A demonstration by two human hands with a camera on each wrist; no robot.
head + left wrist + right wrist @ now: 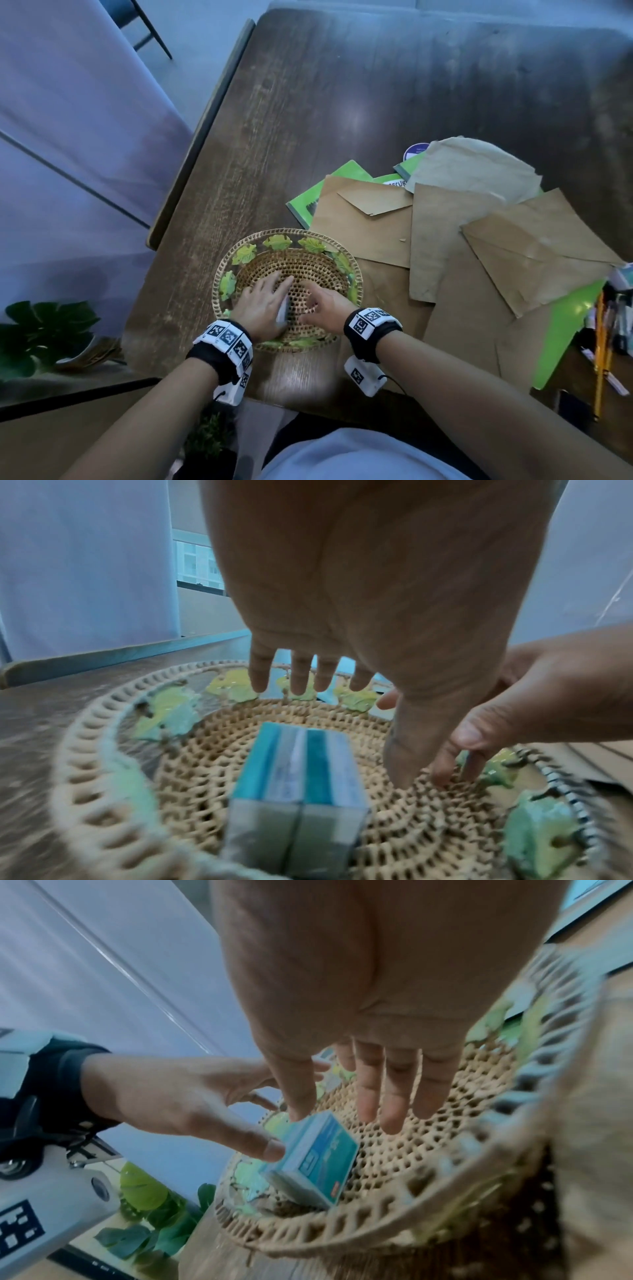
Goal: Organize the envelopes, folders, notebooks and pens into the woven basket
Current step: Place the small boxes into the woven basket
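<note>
On the wooden table (342,102), left hand (260,308) and right hand (325,308) hover released over the basket (219,274).

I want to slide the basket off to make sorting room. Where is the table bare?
Bare: the table beyond the basket and the strip left of it. Crowded: the right side, with envelopes, green folders and pens.

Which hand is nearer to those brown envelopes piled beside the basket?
Right. The right hand is in the woven basket on the side next to the brown envelopes; the left hand is on the far side.
</note>
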